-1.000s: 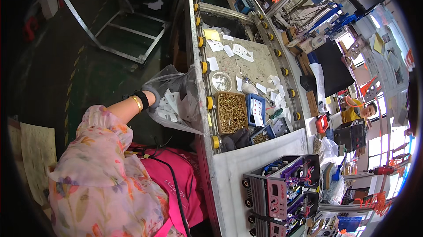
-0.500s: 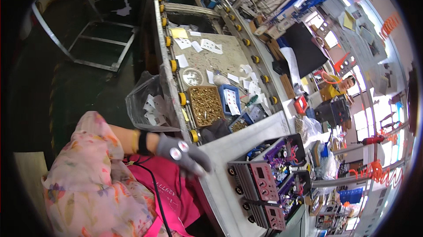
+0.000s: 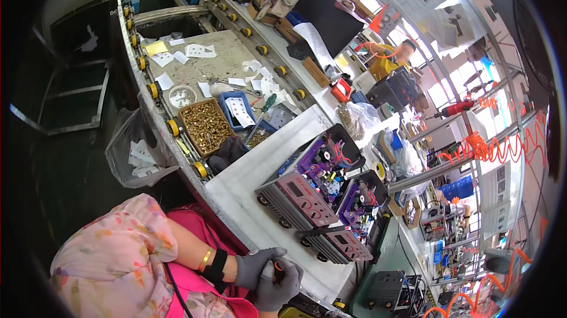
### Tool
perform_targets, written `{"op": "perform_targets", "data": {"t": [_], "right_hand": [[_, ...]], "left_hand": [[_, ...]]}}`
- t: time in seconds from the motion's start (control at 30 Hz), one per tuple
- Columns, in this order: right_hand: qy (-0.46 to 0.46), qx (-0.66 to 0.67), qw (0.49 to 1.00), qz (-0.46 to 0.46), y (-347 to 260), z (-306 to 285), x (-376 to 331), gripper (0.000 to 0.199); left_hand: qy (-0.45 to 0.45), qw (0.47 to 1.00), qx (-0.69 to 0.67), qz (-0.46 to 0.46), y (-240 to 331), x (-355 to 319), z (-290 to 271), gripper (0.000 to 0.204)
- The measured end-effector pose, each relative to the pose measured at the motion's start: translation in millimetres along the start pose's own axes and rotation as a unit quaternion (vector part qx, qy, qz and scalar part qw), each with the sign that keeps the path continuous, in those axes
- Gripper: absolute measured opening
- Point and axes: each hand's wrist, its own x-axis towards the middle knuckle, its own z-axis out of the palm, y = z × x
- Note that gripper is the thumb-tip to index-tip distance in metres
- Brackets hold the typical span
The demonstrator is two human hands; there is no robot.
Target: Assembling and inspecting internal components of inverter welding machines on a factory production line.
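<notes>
A pale counter [image 3: 236, 191] carries two open-topped, pink-fronted electrical units [image 3: 302, 198] at five o'clock, while brass fittings [image 3: 205, 126] lie at nine o'clock. At six o'clock, the grey-gloved left hand [image 3: 255, 266] meets the grey-gloved right hand [image 3: 282, 289], with a small orange piece [image 3: 277, 266] showing between them; both grips look curled, but whether either is closed on it I cannot tell.

Gloves [image 3: 251, 269] look matt cloth, small fittings [image 3: 207, 127] glossy metal.
</notes>
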Motion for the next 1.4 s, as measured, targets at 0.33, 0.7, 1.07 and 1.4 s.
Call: {"op": "perform_targets", "data": {"t": [0.33, 0.7, 1.07, 1.4], "right_hand": [[0.098, 0.216, 0.959, 0.155, 8, -12, 10, 0.020], [0.196, 0.032, 0.966, 0.167, 102, -78, 39, 0.024], [0.164, -0.090, 0.981, 0.059, 129, -82, 67, 0.032], [0.135, -0.146, 0.980, 0.014, 137, -86, 74, 0.036]], "left_hand": [[0.020, 0.620, 0.736, 0.272, -3, 5, -2, 0.036], [0.214, 0.931, 0.290, 0.050, 5, -8, 28, 0.033], [0.212, 0.910, 0.356, -0.001, 11, -9, 31, 0.047], [0.234, 0.878, 0.418, 0.011, 8, -5, 39, 0.038]]}}
